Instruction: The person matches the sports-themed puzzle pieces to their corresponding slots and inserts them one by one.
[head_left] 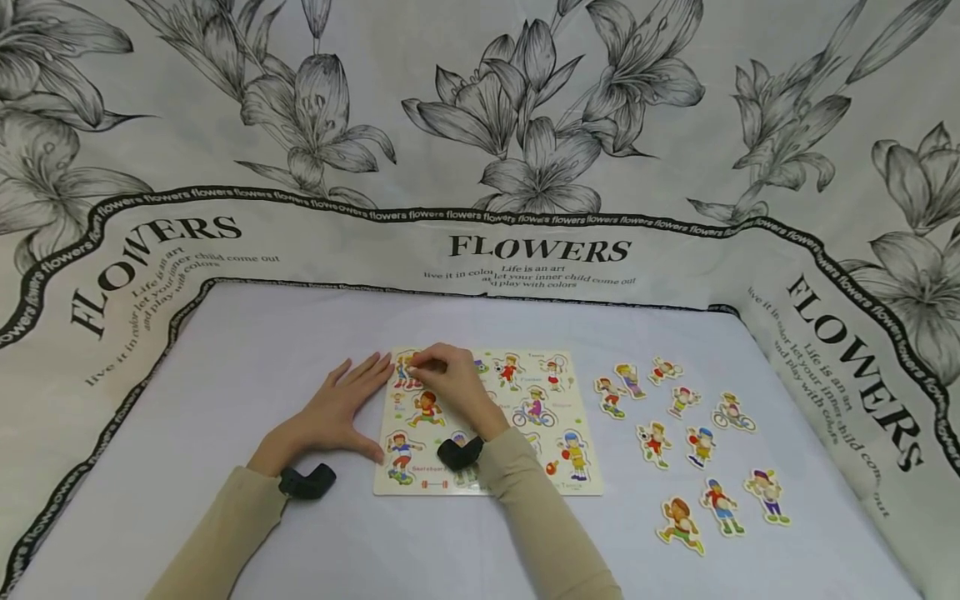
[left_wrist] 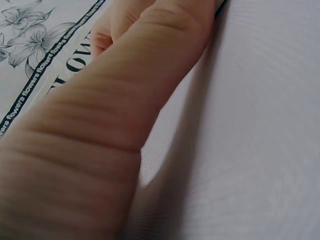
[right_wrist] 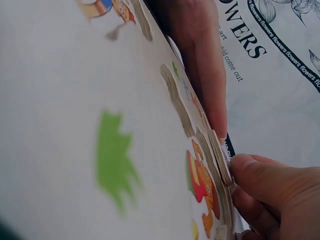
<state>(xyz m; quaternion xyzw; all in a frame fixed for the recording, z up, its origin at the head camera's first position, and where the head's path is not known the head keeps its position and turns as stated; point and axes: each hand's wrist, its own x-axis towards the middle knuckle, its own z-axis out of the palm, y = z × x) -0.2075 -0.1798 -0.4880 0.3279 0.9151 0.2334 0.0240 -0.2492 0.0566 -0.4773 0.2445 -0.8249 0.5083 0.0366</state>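
The right hand (head_left: 455,390) has a puzzle piece (right_wrist: 219,157) pinched over the board (head_left: 551,440), far left corner. Left hand (head_left: 327,417)'s just splayed along the left edge.

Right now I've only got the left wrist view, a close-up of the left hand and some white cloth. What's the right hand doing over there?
Observer: In the head view, the right hand is over the upper left part of the picture board, its thumb and fingers at a figure piece.
Operator: Got it. And what lies off to the right of that board?
Observer: Ten loose pieces, spread out on the white cloth.
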